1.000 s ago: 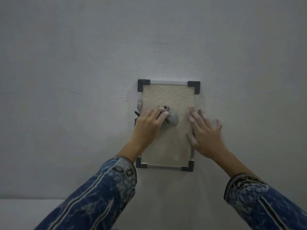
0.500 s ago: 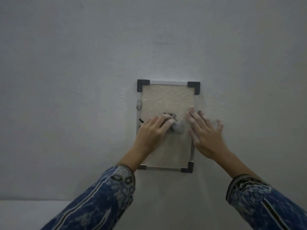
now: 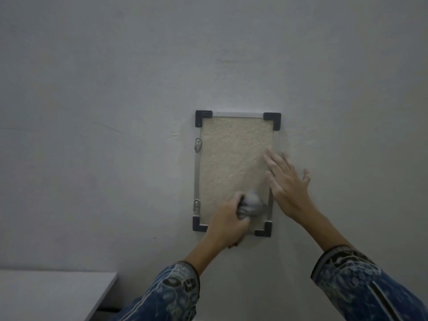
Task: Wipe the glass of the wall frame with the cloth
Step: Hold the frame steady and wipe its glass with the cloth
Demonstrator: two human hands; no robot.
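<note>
While the left hand [image 3: 228,222], closed on the bunched grey cloth [image 3: 252,206], rubs the glass [image 3: 234,156] near the wall frame [image 3: 196,172]'s bottom edge, the right hand [image 3: 288,181] lies flat and empty, wiping seemingly well underway.

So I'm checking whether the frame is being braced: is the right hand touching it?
Touching. The head view shows the right hand laid flat, its fingers overlapping the right edge of the wall frame with no gap visible.

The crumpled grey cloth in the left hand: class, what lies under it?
The crumpled grey cloth presses on the lower glass of the metal-edged wall frame, gripped by the left hand. The glass beneath it is hidden.
</note>
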